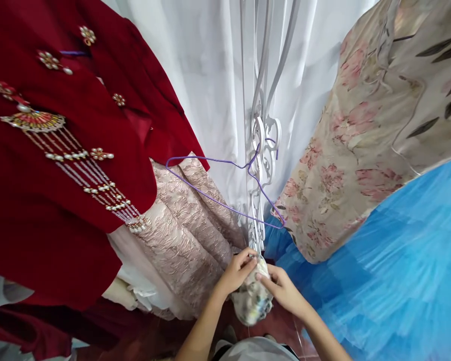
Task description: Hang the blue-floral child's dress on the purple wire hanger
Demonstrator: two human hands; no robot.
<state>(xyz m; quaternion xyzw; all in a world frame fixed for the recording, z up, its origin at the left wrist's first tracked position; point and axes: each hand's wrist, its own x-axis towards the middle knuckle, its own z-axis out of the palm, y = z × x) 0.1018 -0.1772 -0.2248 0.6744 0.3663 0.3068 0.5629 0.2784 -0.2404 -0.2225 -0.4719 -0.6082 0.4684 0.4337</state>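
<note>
My left hand (237, 273) and my right hand (283, 290) are both closed on a small bunched-up patterned cloth (252, 301), low in the middle of the view. The cloth is pale with mixed colours and hangs down between my hands. Just above them an empty purple wire hanger (225, 200) hangs by its hook from a white ornate metal grille (262, 165). Neither hand touches the hanger.
A dark red beaded garment (60, 165) hangs at the left, with a pinkish lace dress (188, 225) beside it. A white curtain (210, 65) covers the back. A floral fabric (364, 125) and blue tulle (398, 260) fill the right. Reddish floor tiles (281, 323) show below.
</note>
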